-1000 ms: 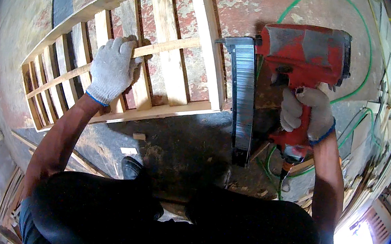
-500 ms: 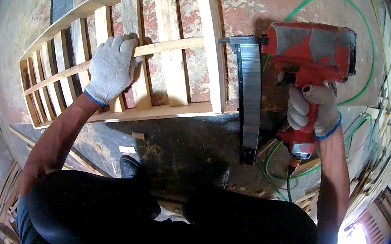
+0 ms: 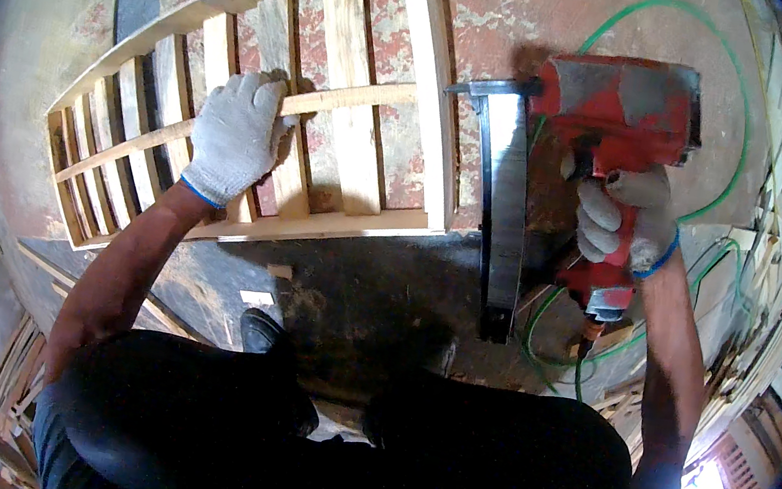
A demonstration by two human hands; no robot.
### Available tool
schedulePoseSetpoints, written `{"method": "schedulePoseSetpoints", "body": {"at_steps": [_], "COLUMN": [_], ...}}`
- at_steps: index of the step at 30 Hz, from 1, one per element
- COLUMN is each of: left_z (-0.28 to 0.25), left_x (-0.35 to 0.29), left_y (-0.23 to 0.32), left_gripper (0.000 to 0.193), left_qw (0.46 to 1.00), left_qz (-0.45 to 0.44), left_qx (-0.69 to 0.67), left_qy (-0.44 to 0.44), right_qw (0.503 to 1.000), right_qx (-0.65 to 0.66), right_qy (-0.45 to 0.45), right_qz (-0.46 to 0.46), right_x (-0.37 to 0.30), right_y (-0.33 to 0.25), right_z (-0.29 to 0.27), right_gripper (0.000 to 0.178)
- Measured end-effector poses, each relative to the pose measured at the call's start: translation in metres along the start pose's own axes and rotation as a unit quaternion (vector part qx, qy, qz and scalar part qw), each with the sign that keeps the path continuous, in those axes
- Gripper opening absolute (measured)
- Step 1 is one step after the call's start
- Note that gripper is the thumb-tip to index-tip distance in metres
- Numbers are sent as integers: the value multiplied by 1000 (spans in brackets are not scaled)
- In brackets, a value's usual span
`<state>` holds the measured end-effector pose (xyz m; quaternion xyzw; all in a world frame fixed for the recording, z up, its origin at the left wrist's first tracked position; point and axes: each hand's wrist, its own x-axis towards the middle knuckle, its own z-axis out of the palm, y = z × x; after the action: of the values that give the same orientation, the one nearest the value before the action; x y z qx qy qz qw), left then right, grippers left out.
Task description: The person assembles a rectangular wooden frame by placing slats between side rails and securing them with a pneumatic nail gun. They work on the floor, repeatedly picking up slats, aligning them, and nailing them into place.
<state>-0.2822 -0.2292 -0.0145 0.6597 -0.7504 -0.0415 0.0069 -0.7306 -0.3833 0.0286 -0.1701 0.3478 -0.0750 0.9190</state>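
A slatted wooden frame (image 3: 350,56), like a shallow crate, lies on the floor to the left, with a long thin strip (image 3: 352,97) running lengthwise over its slats. My left hand (image 3: 233,135), in a white knitted glove, is closed around that strip near the middle. My gloved right hand (image 3: 633,215) grips the handle of a red and grey nail gun (image 3: 624,107). The gun's dark nose points left, at the outer side of the frame's right end board (image 3: 429,88); whether it touches, I cannot tell. Its long nail magazine (image 3: 504,201) extends back toward me.
A green air hose (image 3: 744,125) loops around the gun on the right. Wood strips (image 3: 777,302) are piled along the right side, with more wood (image 3: 15,360) at the lower left. A small wood offcut (image 3: 279,270) lies near my shoe (image 3: 263,332).
The frame, gun and hands appear slightly farther right and lower in the picture, mostly from a small shift of view. Both hands keep their holds.
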Motion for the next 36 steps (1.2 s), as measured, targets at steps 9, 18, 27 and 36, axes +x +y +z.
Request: {"method": "schedulePoseSetpoints", "body": {"at_steps": [9,18,27,36], "left_z": [-5,-7,-43,-33], "left_x": [10,15,-36,-298], "left_y": [8,5,-49,-294], "left_gripper": [43,32,30,42], "left_qw": [999,994,965,864], "left_qz": [-20,-3,-104,-498], "left_qx": [-15,-104,-175,-52], "left_qy": [-37,-21,166,57], "right_qw": [988,889,941,997], "right_qx": [48,-248,-210,30], "right_qy": [116,352,266,56], "right_qz": [-89,-153,-10,-44], "right_x": [-20,-57,3,91], "right_y": [66,115,182,208], "right_z": [-22,-16,114,128], "right_gripper": [42,37,42,49]}}
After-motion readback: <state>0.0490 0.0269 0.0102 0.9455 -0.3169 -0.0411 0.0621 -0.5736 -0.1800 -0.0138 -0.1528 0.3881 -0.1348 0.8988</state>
